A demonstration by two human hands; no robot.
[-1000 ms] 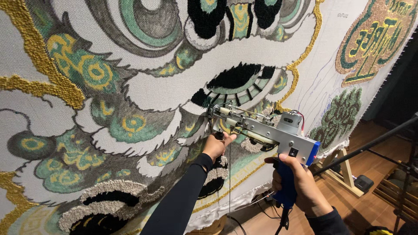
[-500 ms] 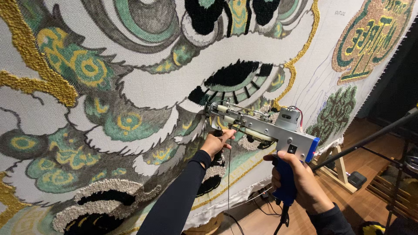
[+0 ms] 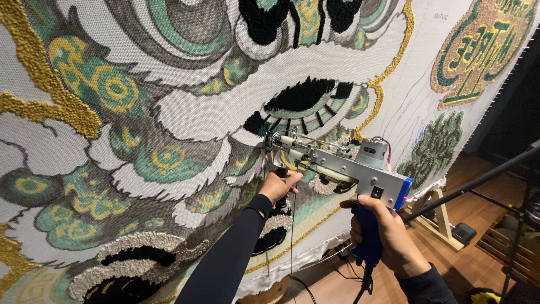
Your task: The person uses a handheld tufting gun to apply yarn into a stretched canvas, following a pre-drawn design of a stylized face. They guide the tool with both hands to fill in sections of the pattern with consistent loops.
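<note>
A large tufted rug cloth stretched upright fills the view, patterned in green, gold, black and white yarn, with bare cloth between the piles. Against it, near the black patch at centre, presses the nose of a tufting gun, a metal frame with a small motor on top and a blue pistol grip below. It looks rigid and fairly heavy, so it wants two holds: the rear grip and the front handle. The right hand is clenched round the blue grip; the left hand grasps the front handle under the nose. A thin yarn strand hangs down
</note>
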